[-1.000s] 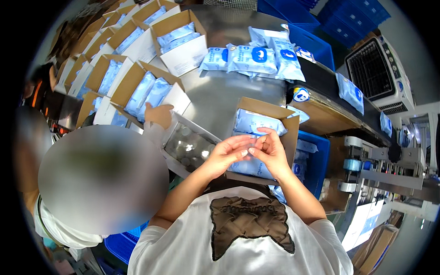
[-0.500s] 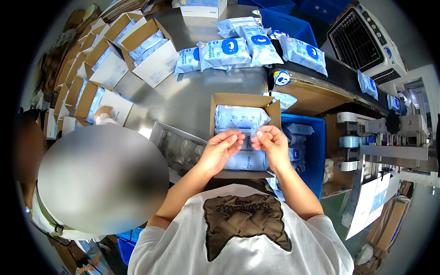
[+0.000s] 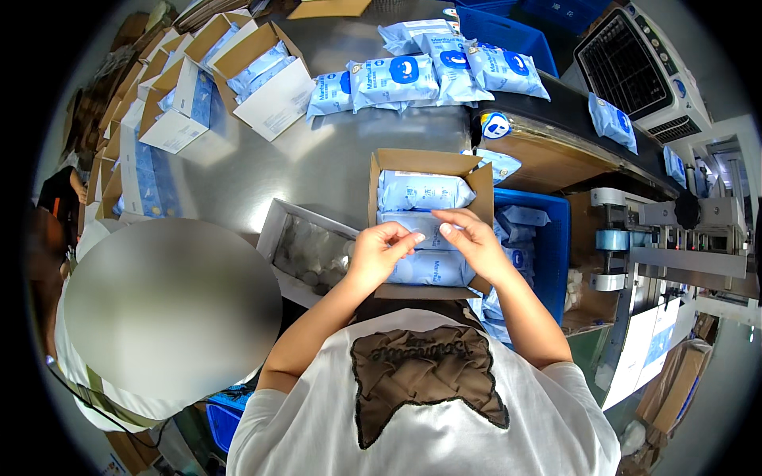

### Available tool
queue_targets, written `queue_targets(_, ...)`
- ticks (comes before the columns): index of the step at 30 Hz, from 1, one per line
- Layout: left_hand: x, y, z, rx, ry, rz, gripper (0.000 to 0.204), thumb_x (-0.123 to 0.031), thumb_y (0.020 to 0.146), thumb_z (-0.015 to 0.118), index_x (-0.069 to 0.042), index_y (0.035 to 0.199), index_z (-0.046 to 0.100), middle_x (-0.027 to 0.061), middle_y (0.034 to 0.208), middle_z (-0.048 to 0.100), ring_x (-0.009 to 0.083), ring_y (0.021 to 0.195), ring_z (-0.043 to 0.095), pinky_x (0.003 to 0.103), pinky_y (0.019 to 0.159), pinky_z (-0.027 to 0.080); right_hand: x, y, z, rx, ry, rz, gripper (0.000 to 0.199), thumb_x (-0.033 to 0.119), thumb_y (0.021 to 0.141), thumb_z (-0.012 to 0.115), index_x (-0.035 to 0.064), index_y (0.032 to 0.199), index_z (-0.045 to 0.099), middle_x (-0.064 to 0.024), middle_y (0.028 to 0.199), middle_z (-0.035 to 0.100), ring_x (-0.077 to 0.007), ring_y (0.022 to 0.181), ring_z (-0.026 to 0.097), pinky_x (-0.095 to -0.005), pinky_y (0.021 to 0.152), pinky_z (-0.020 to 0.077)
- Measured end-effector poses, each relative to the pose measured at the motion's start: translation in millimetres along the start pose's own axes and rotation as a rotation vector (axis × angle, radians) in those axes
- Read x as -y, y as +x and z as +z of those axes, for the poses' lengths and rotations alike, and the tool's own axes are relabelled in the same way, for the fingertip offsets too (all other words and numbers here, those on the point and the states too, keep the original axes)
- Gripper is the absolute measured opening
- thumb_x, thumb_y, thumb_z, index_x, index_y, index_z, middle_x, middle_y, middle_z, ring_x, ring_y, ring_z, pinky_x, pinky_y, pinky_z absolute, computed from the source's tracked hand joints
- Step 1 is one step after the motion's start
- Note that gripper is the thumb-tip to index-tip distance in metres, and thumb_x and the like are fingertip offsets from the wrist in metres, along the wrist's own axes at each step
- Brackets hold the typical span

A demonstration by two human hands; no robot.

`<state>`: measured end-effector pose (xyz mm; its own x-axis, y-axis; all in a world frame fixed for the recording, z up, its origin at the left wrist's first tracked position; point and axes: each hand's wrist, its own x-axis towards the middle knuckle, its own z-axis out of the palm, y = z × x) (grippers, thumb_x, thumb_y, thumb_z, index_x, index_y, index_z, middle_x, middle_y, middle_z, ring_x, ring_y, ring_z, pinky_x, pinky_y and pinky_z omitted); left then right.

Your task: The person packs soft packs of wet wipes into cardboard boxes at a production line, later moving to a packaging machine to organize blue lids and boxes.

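In front of me stands an open cardboard box (image 3: 427, 159) with light-blue wipe packs (image 3: 425, 193) lying in rows inside it. Over the middle row, a thin, see-through plastic piece (image 3: 429, 227) is stretched between my hands; its exact kind is too faint to tell. My left hand (image 3: 382, 252) pinches its left side with thumb and curled fingers. From the right, my right hand (image 3: 476, 244) grips the other side between thumb and forefinger. Just left of the box, a grey-white carton (image 3: 274, 230) contains several clear, roundish plastic pieces (image 3: 309, 250).
Loose wipe packs (image 3: 401, 79) are heaped at the table's far side, by a black conveyor belt (image 3: 563, 111) carrying more. At right sits a blue crate (image 3: 560, 238) of packs. Filled white boxes (image 3: 274, 99) line the left, where a co-worker (image 3: 87, 317) stands close.
My hands have shifted slightly, the right fingers straightening over the clear piece. Packs on the belt have moved left. The co-worker's hand has left the boxes, and one box has turned.
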<state>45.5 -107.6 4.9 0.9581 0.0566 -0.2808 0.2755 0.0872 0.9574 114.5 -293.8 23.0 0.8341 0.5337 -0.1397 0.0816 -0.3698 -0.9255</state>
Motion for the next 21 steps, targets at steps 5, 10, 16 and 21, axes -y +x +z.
queue_targets(5,0,-6,-14,0.009,0.038,0.006,0.013,-0.015,0.083,0.067,-0.003,0.079,0.063,0.0005,0.069,0.062,0.0057,0.062,0.055,0.019,0.056,0.043,-9,7,-1,-0.187,0.325,0.072,0.013,0.009,0.085,0.062,0.0014,0.095,0.064,0.0011,0.074,0.059,-0.0061,0.065,0.053,-0.0207,0.061,0.044)
queue_targets(10,-7,-17,-40,-0.124,0.018,-0.109,0.017,-0.018,0.085,0.065,-0.002,0.089,0.064,0.0032,0.076,0.063,0.0072,0.069,0.057,0.021,0.063,0.046,-15,-2,-1,-0.155,0.212,0.089,0.011,0.009,0.087,0.06,0.0006,0.092,0.064,-0.0005,0.074,0.059,-0.0076,0.067,0.054,-0.0212,0.061,0.0444)
queue_targets(16,1,0,0,0.109,-0.078,0.124,0.03,-0.016,0.081,0.07,-0.006,0.108,0.062,-0.0021,0.078,0.058,0.0043,0.064,0.047,0.021,0.058,0.041,3,0,14,-0.022,0.873,0.22,0.012,0.015,0.09,0.056,0.0036,0.093,0.057,-0.0029,0.076,0.06,-0.0098,0.065,0.053,-0.0221,0.064,0.0446)
queue_targets(21,-7,-1,1,0.163,0.233,0.208,0.022,-0.008,0.081,0.067,-0.006,0.102,0.065,0.0017,0.08,0.057,0.006,0.064,0.047,0.02,0.058,0.04,4,-5,15,-0.084,0.863,0.214,0.014,0.019,0.093,0.053,0.0058,0.094,0.054,-0.0051,0.077,0.06,-0.0107,0.063,0.053,-0.023,0.062,0.0449)
